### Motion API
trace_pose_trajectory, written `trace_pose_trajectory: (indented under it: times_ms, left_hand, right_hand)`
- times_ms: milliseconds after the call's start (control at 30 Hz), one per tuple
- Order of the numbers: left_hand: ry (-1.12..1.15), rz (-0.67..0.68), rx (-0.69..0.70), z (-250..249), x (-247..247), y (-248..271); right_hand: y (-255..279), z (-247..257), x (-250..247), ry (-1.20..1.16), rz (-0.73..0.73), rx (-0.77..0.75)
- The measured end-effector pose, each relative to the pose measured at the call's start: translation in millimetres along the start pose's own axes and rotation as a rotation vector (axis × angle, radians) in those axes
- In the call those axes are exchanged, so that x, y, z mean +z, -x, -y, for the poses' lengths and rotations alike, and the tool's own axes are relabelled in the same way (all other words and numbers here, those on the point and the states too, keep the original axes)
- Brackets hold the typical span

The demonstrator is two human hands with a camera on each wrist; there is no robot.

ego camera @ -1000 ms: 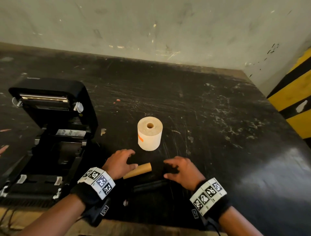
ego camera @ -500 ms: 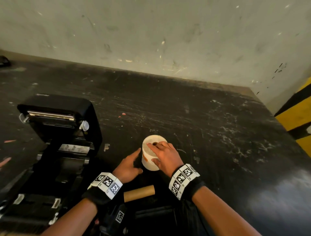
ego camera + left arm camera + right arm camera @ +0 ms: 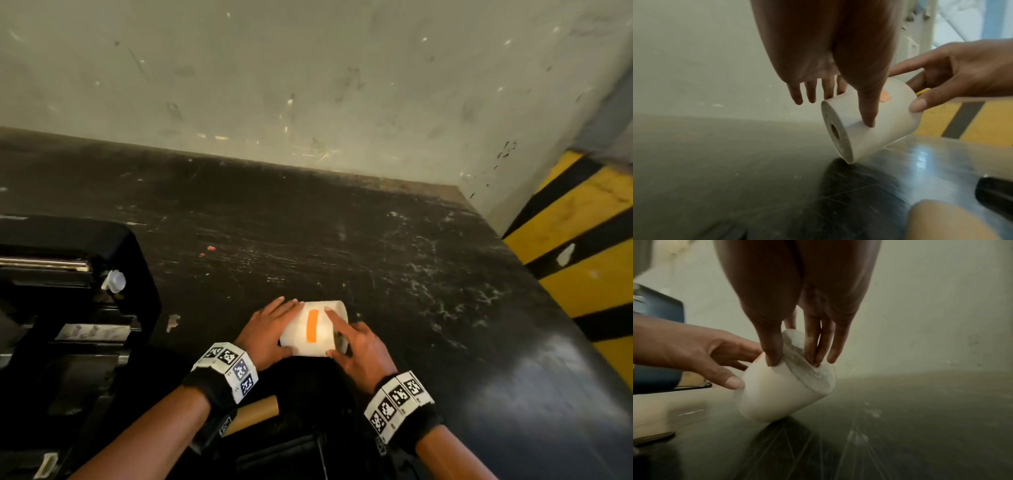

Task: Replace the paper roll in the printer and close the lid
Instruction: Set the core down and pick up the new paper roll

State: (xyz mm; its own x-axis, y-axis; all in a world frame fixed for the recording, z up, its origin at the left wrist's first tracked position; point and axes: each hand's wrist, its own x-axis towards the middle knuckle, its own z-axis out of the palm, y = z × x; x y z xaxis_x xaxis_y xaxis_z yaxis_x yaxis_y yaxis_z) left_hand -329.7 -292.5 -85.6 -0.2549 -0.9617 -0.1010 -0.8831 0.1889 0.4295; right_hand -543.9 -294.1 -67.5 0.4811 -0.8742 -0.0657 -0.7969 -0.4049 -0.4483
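Workshop or warehouse corner: scuffed black bench (image 3: 376,246), stained concrete wall (image 3: 308,85), yellow-black hazard striping (image 3: 582,240).

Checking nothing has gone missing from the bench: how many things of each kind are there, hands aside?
Printer: 1
Full white paper roll: 1
Empty cardboard core: 1
Total: 3

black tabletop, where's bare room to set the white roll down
The black tabletop is bare between the white paper roll, wall and yellow-black striped barrier. Crowded spots: left by the open black printer, near edge by the brown cardboard core.
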Motion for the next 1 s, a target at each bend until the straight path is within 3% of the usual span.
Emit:
trace_pose_trajectory:
  times_ms: [100, 233, 600, 766, 1000]
  left_hand:
    - [-0.168, 0.044, 0.099, -14.5, 0.4, -9.4]
    - [-0.263, 0.048, 0.158, -24.2, 3.1, -9.8]
    - [-0.279, 0.027, -0.026, 5.5, -21.2, 45.3]
    - [-0.316, 0.038, -0.085, 6.5, -22.8, 54.6]
    - [-0.356, 0.024, -0.098, 2.0, -17.1, 58.1]
  right_hand:
    - [6.6, -19.4, 11.9, -0.150, -0.027, 0.107]
    - [12.8, -27.6, 16.2, -0.306, -0.029, 0.138]
    - [-10.6, 10.7, 37.8, -0.381, 0.078, -0.013]
    - [-12.0, 25.3, 38.3, -0.227, 0.117, 0.002]
    - [-17.7, 39.6, 41.9, 0.022, -0.064, -0.080]
